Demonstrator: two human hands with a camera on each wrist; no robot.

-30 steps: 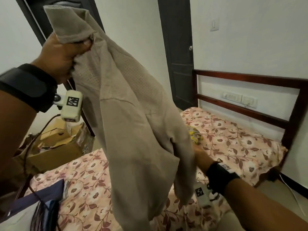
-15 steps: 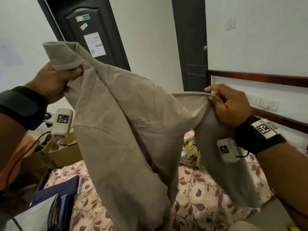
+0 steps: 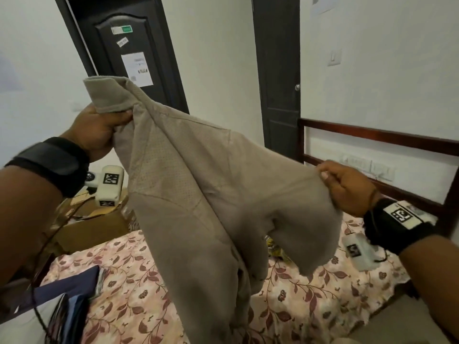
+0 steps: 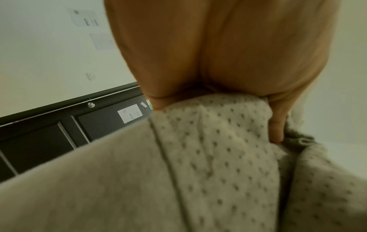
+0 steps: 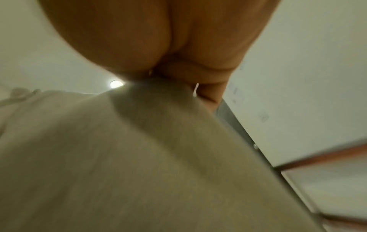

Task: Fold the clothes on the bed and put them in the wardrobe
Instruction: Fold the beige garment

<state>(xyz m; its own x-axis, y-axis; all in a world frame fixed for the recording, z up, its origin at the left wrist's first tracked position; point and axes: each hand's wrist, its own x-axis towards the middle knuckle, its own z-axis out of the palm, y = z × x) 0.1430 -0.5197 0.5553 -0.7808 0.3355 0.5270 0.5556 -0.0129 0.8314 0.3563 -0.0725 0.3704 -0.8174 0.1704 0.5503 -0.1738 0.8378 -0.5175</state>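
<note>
Floral bed [image 3: 310, 301] only in head view; both hands' fingers pinch beige shirt [image 3: 198, 194]; wrist views blurred.

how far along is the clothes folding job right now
Early. Nothing visibly folded or stored; no wardrobe is clearly in view. In hand: the beige shirt, held up over the bed between the left hand and the right hand, unfolded. Left: folding it, plus the dark clothes and a yellow patterned item on the bed.
</note>
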